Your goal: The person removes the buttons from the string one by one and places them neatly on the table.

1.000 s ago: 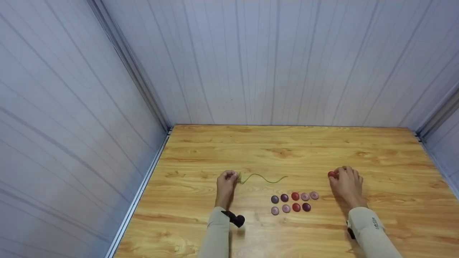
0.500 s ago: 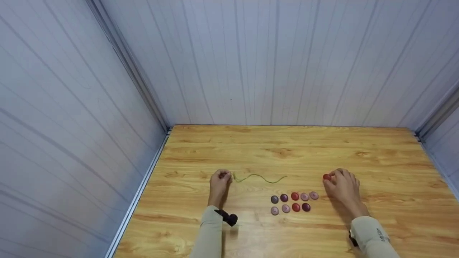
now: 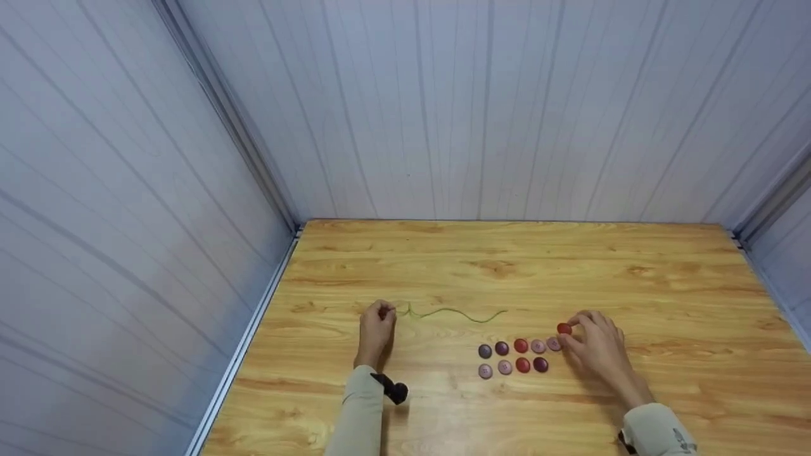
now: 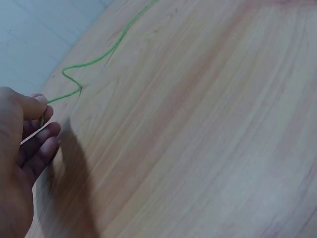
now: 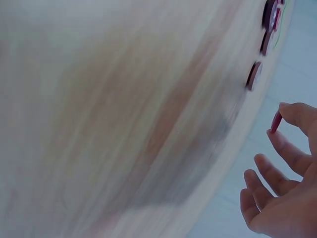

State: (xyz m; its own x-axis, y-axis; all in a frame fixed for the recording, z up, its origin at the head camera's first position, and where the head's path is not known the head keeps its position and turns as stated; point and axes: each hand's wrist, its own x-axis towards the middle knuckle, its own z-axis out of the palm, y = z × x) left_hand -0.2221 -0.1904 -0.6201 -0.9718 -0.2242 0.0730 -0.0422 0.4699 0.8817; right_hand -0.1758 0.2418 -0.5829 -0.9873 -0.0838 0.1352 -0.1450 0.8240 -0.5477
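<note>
My left hand (image 3: 377,329) pinches one end of a thin green string (image 3: 453,310) between thumb and forefinger; the rest trails in a wavy line to the right over the table. In the left wrist view the string (image 4: 94,62) bends sharply just beyond the fingertips. A round red button (image 3: 564,329) is held by its edges between the thumb and forefinger of my right hand (image 3: 599,345). It is just above the pink button (image 3: 554,344) at the right end of the back row. Seen edge-on in the right wrist view, the red button (image 5: 276,121) is clear of the table.
Two rows of buttons lie on the wooden table (image 3: 507,266): pink, red, purple, and a grey one (image 3: 485,351) at the back left. Pale panel walls (image 3: 443,114) stand behind the table and at its sides.
My left hand has moved left, drawing its end of the string along and straightening the loop near the fingers. My right hand has carried the red button left and nearer to the button rows.
</note>
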